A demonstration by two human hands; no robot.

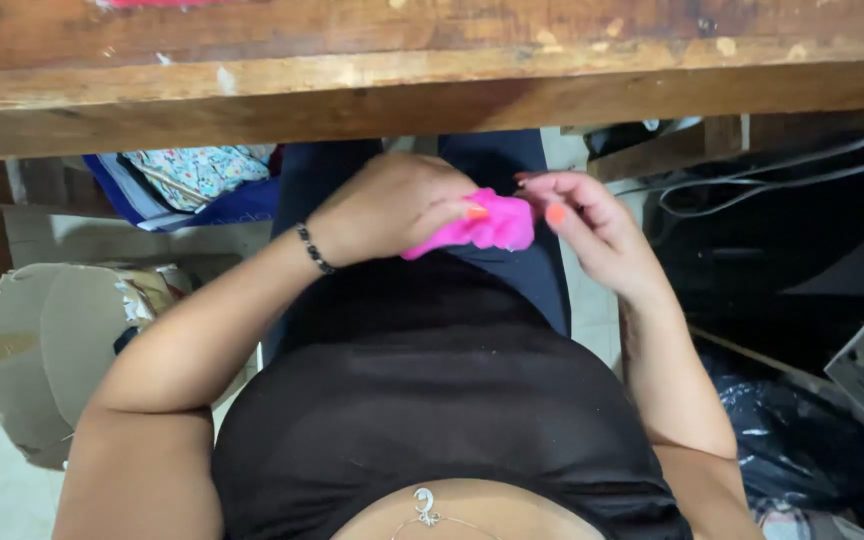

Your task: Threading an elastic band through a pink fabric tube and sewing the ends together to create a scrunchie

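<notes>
Under the edge of a worn wooden workbench [432, 90] the view drops onto the person's own lap, with a black top nearest and dark trousers beyond it. Just above the lap, the left hand [392, 208], a dark beaded bracelet [315, 250] on its wrist, is closed around a bright pink piece of fabric [477, 226], thumb pressed on top. The right hand [587, 225] meets the cloth's far end, its fingertips pinched on that edge. The fabric hangs between both hands, below the bench edge and clear of it. Farther off, a bent cardboard piece [42, 350] sits left, folded patterned cloth [197, 172] lies beneath the bench, and dark cables [782, 170] run right.
</notes>
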